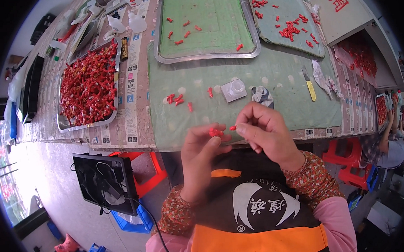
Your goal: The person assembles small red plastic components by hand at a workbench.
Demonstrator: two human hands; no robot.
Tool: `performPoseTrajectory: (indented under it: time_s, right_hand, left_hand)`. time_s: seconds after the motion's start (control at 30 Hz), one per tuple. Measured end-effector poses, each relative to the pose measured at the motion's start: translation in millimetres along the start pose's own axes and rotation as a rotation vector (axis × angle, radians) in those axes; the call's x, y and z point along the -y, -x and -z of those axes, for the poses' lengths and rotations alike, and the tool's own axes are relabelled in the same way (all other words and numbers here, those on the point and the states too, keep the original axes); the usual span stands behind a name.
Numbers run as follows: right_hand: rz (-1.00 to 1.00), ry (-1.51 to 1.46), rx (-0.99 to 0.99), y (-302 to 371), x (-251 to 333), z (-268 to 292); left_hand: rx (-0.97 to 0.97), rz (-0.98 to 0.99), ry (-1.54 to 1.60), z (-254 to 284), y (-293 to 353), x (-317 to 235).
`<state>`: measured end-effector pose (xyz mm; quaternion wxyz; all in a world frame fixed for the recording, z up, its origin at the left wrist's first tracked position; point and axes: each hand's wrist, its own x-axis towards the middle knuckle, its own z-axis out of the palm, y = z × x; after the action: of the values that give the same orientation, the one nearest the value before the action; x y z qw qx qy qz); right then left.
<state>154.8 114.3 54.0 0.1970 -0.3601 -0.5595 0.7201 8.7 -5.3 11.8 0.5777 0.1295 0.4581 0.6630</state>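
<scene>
Just above the table's near edge, my left hand (195, 155) is closed on a small red figure-like piece (215, 132), held between thumb and fingers. Close beside it, my right hand (270, 131) pinches a smaller red part (233, 128) between thumb and forefinger; the gap between the two parts is slight. On the green cloth (291, 115) beyond my hands lie several loose red pieces (179, 100). A small clear glass dish (237, 86) stands on a pale square block (229, 96), with a crumpled grey-and-white rag (262, 96) to its right.
Heaped red pieces fill a metal tray (117, 96) at left. Two green-lined trays, one straight ahead (208, 57) and one at far right (270, 39), carry scattered red pieces. A yellow-handled knife (311, 89) lies on the right. White squeeze bottles (137, 23) stand at far left.
</scene>
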Motion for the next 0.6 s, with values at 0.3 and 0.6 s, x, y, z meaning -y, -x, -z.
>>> performPoseTrajectory:
  time_s: [0.3, 0.6]
  right_hand:
    - [-0.193, -0.411, 0.037, 17.0, -13.1, -23.0]
    - [-0.144, -0.318, 0.025, 19.8, -21.0, -22.4]
  left_hand:
    - [0.087, -0.521, -0.171, 8.3, -9.7, 30.7]
    - [0.095, -0.723, -0.314, 12.4, -14.7, 41.2]
